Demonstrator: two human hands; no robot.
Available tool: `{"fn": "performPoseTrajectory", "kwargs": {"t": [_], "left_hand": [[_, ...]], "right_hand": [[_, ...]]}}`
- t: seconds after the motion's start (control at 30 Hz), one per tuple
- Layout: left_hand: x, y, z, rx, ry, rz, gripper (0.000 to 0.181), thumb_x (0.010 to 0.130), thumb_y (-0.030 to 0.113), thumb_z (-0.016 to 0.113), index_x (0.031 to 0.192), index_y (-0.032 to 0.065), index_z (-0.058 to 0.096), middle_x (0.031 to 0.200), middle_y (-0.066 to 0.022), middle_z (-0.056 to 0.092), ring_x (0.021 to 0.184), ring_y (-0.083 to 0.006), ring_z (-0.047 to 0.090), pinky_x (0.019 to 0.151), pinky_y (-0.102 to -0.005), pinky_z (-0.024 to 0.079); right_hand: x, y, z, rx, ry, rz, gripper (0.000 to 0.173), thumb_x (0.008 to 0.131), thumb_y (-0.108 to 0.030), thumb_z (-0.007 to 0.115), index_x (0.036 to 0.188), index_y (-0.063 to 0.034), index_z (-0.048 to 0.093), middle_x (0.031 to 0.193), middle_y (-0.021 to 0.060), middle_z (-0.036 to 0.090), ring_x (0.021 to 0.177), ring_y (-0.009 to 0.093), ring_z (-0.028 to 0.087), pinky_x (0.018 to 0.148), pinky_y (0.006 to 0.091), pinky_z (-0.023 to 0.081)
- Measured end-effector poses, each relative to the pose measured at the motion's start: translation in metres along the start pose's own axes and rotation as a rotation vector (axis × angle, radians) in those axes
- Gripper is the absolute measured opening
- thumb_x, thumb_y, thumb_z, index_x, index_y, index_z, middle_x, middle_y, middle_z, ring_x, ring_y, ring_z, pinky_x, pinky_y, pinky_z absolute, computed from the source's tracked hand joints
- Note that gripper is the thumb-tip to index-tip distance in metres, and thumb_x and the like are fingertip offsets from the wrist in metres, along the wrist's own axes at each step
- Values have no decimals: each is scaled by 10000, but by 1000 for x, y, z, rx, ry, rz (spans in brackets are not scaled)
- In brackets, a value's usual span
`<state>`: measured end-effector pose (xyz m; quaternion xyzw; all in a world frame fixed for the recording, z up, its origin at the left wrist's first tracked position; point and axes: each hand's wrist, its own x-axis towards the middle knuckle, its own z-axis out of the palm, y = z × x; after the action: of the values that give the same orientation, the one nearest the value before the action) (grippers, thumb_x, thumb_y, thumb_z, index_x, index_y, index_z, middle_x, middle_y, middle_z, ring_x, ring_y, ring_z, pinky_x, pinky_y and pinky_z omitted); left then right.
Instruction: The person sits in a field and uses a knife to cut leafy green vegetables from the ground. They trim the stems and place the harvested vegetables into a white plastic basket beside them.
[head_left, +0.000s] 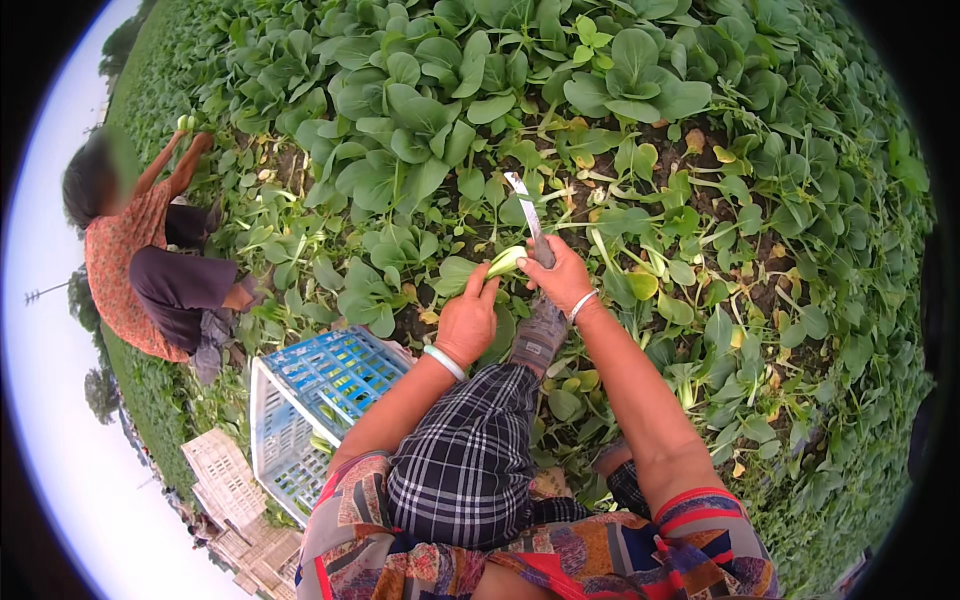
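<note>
A small bok choy (505, 261) with a pale stem end lies between my two hands, its green leaf pointing left. My left hand (468, 322) grips it on the leaf side. In my right hand (559, 276) is a knife (531, 214), its narrow blade stained and pointing up and away from me. The right thumb touches the bok choy's stem end. Beneath my hands are the soil and low leaves, with my shoe (538, 336) just below the right hand.
A blue and white plastic crate (330, 367) with greens inside stands tilted at my left. Beyond it are pale crates (225, 476). Another person (142, 255) squats at far left, holding a bok choy. Standing bok choy plants (405, 127) grow ahead; cut leaves (645, 225) litter the ground.
</note>
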<state>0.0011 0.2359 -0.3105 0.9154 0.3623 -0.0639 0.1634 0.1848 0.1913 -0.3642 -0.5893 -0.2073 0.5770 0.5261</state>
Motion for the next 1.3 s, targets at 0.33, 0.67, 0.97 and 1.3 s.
{"fn": "performPoseTrajectory", "kwargs": {"t": [0.33,0.67,0.97,1.3], "left_hand": [[7,23,-28,-83,213,30,458,700,109,698,1136,34,581,1334,-186,470,943,-291,616,779,-397,489],[22,-67,18,361,-153,-266,155,711,89,626,859,58,663,1243,-161,513,816,-281,656,751,-411,489],[-11,-134,47,537,-189,-417,222,783,118,593,997,90,646,1381,-158,415,765,-253,664,710,-407,500],[-23,-140,60,552,-220,-400,238,837,127,556,1066,84,609,1365,-158,437,769,-238,664,707,-404,500]], "right_hand": [[-8,-11,-4,-191,114,-2,324,799,-138,726,1064,-6,593,736,15,627,540,94,587,519,244,474],[4,33,48,-669,-261,-48,422,940,-357,524,1232,-53,500,951,226,653,912,414,616,811,469,481],[43,65,98,-885,-401,95,432,964,-342,447,1367,-188,447,1034,236,646,953,412,616,835,489,478],[61,92,110,-924,-401,0,451,965,-332,455,1379,-156,433,1022,221,651,926,420,616,826,488,486]]}}
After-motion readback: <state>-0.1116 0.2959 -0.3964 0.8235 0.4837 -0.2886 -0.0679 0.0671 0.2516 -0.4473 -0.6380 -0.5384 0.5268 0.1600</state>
